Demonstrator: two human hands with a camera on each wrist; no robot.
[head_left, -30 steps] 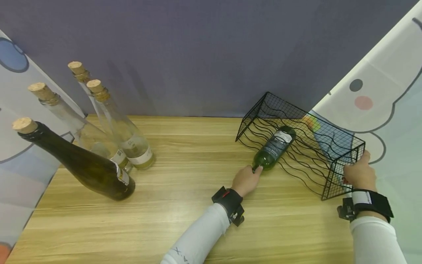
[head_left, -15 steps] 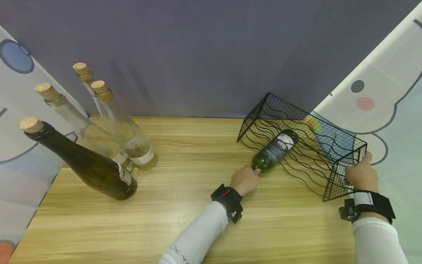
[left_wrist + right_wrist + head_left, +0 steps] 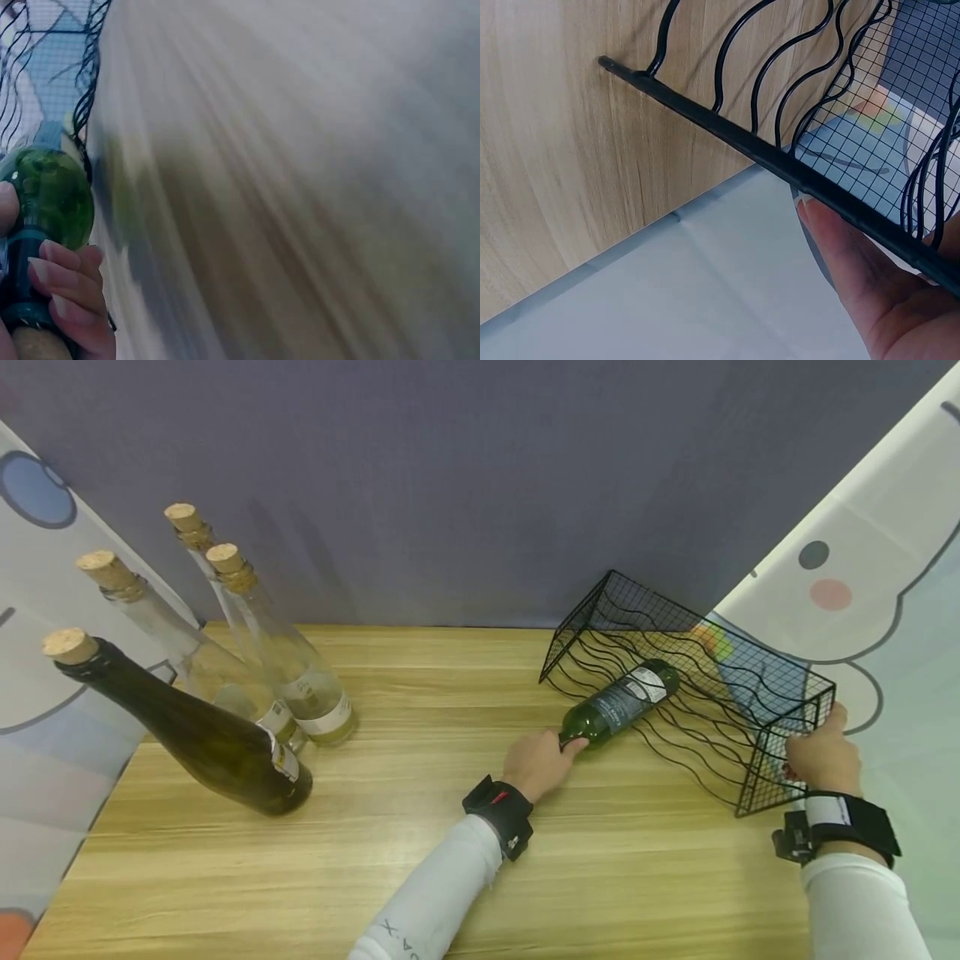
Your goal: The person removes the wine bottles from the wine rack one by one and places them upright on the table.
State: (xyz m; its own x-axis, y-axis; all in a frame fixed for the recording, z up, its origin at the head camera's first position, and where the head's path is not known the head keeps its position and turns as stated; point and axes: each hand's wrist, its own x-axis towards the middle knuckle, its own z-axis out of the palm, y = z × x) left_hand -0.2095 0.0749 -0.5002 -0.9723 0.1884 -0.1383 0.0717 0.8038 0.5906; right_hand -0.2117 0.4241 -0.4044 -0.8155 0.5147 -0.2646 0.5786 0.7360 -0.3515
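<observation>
My left hand (image 3: 538, 765) grips the neck of a green wine bottle (image 3: 618, 706) with a dark and white label. In the left wrist view, fingers (image 3: 67, 281) wrap round the bottle's dark neck, below its green shoulder (image 3: 56, 195), with a cork end near the frame's bottom. The bottle lies tilted in a black wire wine rack (image 3: 795, 693), its base among the wavy wires and its neck sticking out toward me. My right hand (image 3: 825, 756) holds the rack's right end; in the right wrist view its thumb and fingers are on either side of a black rail (image 3: 735, 135).
On the left of the wooden table (image 3: 420, 860) stand a dark corked bottle (image 3: 202, 735) and several clear corked bottles, one of them a clear bottle (image 3: 300, 668) with a white label. A grey-blue backdrop (image 3: 420, 493) rises behind, with a printed cloth (image 3: 900, 568) on the right.
My left hand has drawn back to the left and slightly down, and the wine bottle has slid a little with it, its label turning. My right hand stays on the rack.
</observation>
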